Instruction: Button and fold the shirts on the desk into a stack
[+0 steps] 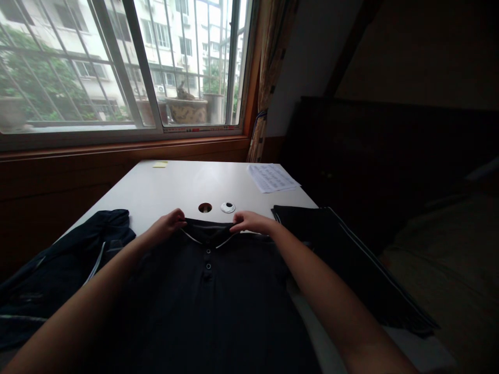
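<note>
A dark polo shirt (218, 306) is spread over the near part of the white table, its buttoned front facing up and its collar toward the window. My left hand (173, 220) pinches the left end of the collar. At the collar's right end, my right hand (249, 222) grips the cloth between thumb and fingers. The collar, edged with a thin white line, stretches between both hands. My forearms cover parts of the sleeves, and the shirt's lower hem lies outside the view.
Dark clothing with white stripes (50, 275) lies crumpled at left. Folded dark trousers (343, 259) rest at right. The white table (187, 179) bears printed sheets (271, 177), a yellow note (160, 164), a cable hole (205, 208) and a round cover (228, 208). A barred window stands behind.
</note>
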`<action>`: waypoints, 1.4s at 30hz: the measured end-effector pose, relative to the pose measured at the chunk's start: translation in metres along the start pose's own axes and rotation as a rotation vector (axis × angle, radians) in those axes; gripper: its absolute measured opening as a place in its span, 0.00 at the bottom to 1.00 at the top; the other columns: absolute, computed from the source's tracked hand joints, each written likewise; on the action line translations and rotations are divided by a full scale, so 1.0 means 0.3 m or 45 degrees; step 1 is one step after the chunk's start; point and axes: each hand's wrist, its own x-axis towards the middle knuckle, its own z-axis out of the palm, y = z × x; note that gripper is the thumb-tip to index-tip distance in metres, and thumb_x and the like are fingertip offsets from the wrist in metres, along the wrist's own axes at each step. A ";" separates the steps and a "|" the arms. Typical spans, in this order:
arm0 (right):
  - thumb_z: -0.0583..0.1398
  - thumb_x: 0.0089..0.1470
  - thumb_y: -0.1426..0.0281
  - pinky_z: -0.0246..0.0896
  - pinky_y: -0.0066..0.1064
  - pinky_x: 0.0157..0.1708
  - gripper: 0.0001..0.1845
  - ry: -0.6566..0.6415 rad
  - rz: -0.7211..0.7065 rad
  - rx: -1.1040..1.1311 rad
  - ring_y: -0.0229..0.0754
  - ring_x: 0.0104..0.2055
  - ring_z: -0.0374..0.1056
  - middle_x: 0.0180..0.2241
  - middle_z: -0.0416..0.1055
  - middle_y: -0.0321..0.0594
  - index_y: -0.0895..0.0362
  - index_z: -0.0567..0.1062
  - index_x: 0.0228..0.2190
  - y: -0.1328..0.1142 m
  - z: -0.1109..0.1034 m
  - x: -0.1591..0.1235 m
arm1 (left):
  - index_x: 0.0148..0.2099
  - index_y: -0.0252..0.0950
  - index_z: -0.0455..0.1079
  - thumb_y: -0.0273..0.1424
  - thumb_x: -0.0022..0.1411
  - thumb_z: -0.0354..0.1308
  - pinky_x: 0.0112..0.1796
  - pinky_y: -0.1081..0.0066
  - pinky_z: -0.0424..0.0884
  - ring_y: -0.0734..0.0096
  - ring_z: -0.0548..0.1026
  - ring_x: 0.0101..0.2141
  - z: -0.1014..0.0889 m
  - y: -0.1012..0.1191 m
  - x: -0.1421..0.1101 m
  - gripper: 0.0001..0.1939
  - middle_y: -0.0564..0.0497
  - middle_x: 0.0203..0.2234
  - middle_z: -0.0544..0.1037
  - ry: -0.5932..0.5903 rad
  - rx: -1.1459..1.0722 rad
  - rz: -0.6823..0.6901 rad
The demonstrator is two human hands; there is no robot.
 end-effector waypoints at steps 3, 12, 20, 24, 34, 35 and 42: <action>0.66 0.51 0.65 0.58 0.29 0.36 0.16 0.225 0.016 -0.068 0.40 0.36 0.66 0.35 0.71 0.37 0.57 0.71 0.40 0.005 0.041 0.042 | 0.46 0.40 0.65 0.41 0.65 0.51 0.36 0.65 0.70 0.63 0.75 0.33 0.052 0.002 0.002 0.12 0.50 0.34 0.76 0.108 0.103 -0.012; 0.65 0.54 0.56 0.62 0.30 0.36 0.22 0.093 0.150 -0.284 0.43 0.36 0.71 0.36 0.76 0.40 0.52 0.73 0.47 0.049 -0.004 -0.019 | 0.61 0.44 0.59 0.41 0.70 0.49 0.37 0.64 0.72 0.62 0.76 0.36 0.087 -0.019 -0.057 0.21 0.45 0.48 0.72 0.210 0.373 0.061; 0.72 0.33 0.61 0.58 0.32 0.26 0.14 -0.233 0.396 -0.472 0.42 0.23 0.67 0.18 0.71 0.37 0.56 0.77 0.18 0.088 -0.174 -0.251 | 0.63 0.40 0.58 0.47 0.68 0.50 0.42 0.60 0.72 0.59 0.74 0.39 -0.007 -0.109 -0.166 0.27 0.45 0.43 0.71 0.077 0.559 0.176; 0.67 0.45 0.60 0.57 0.30 0.30 0.12 -0.108 0.255 -0.436 0.43 0.32 0.68 0.28 0.75 0.39 0.56 0.77 0.26 0.057 -0.210 -0.321 | 0.59 0.42 0.66 0.42 0.69 0.50 0.47 0.53 0.71 0.54 0.71 0.44 -0.006 -0.050 -0.161 0.20 0.43 0.47 0.70 0.175 0.685 0.293; 0.57 0.60 0.59 0.57 0.28 0.32 0.13 0.204 0.087 -0.360 0.42 0.34 0.66 0.35 0.73 0.40 0.56 0.72 0.39 0.024 -0.237 -0.335 | 0.57 0.41 0.69 0.40 0.69 0.55 0.52 0.59 0.68 0.57 0.69 0.52 0.299 0.375 0.175 0.17 0.45 0.50 0.75 -0.064 0.429 0.641; 0.57 0.60 0.60 0.57 0.28 0.32 0.13 0.207 0.098 -0.373 0.42 0.34 0.66 0.35 0.74 0.40 0.56 0.72 0.39 0.024 -0.236 -0.337 | 0.56 0.41 0.70 0.41 0.67 0.56 0.50 0.60 0.68 0.58 0.70 0.50 0.331 0.389 0.201 0.18 0.46 0.48 0.76 -0.116 0.435 0.661; 0.66 0.49 0.52 0.61 0.30 0.37 0.26 -0.018 0.226 -0.366 0.46 0.40 0.70 0.39 0.75 0.42 0.56 0.76 0.44 0.058 -0.236 -0.393 | 0.43 0.38 0.72 0.42 0.67 0.56 0.42 0.63 0.67 0.58 0.71 0.43 0.402 0.340 0.261 0.13 0.45 0.39 0.77 -0.241 0.529 0.623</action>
